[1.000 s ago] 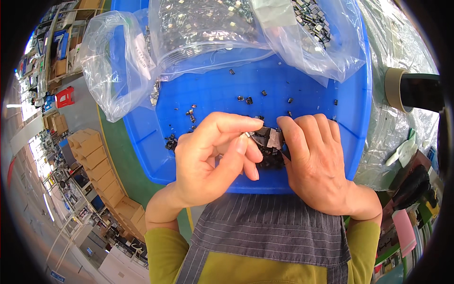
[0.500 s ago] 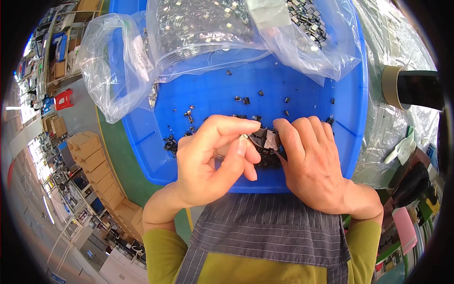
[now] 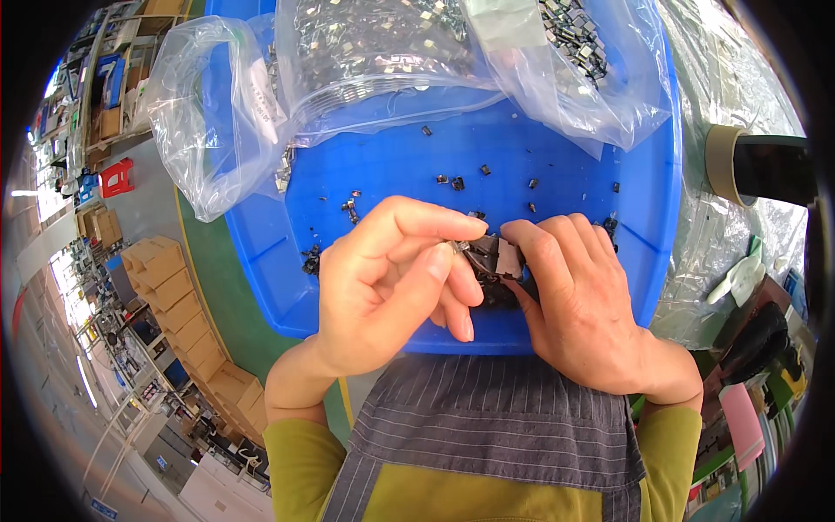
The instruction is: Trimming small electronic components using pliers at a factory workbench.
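Over the blue bin (image 3: 391, 161), my left hand (image 3: 374, 283) pinches a small shiny metal-looking part (image 3: 457, 249) between thumb and forefinger, its other fingers curled loosely. My right hand (image 3: 583, 304) is closed around a small dark block (image 3: 508, 259) with a greyish-pink face, its lower part hidden by the fingers. The part in my left hand meets or nearly meets the block's left side; I cannot tell if they touch. Beneath both hands lies a pile of small black pieces (image 3: 497, 297), partly covered.
Clear plastic bags of small metal-and-black parts (image 3: 374, 39) fill the bin's far side, with another open bag (image 3: 578, 43) at right. Loose pieces (image 3: 458, 183) dot the bin floor. A tape roll (image 3: 724, 165) stands right; stacked cartons (image 3: 178, 313) stand left.
My left hand has shifted slightly, and its pinched part sits a little closer to the dark block. The block has turned slightly in my right hand. The view has moved a little.
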Tool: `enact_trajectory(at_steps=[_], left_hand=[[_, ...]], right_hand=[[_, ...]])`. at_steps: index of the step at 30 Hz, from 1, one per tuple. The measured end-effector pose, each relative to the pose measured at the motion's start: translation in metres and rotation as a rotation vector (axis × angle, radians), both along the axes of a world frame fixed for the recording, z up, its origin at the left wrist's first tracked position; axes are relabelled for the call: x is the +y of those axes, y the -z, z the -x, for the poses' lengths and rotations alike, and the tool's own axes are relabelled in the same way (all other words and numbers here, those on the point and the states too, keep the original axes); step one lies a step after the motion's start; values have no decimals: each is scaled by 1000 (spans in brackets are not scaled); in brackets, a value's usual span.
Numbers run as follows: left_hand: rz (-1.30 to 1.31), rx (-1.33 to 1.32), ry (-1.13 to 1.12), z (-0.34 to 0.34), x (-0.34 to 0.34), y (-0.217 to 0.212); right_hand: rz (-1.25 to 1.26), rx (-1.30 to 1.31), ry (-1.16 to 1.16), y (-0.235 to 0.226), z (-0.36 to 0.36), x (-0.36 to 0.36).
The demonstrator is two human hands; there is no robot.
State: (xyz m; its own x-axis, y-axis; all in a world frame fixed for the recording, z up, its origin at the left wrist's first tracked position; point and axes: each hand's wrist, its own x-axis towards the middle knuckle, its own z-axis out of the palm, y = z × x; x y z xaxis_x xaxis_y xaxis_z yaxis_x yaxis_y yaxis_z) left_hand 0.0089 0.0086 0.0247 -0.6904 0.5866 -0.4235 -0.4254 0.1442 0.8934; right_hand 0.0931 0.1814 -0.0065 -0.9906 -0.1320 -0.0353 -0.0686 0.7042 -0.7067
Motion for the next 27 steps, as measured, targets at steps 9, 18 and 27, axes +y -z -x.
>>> enact_trajectory(at_steps=[9, 18, 27], left_hand=[[-55, 70, 46, 0, -6, 4], [31, 257, 39, -6, -1, 6], [72, 394, 90, -7, -2, 10]], right_hand=[[-45, 78, 33, 4, 0, -2], [-89, 59, 27, 2, -1, 0], [-153, 101, 41, 6, -2, -3]])
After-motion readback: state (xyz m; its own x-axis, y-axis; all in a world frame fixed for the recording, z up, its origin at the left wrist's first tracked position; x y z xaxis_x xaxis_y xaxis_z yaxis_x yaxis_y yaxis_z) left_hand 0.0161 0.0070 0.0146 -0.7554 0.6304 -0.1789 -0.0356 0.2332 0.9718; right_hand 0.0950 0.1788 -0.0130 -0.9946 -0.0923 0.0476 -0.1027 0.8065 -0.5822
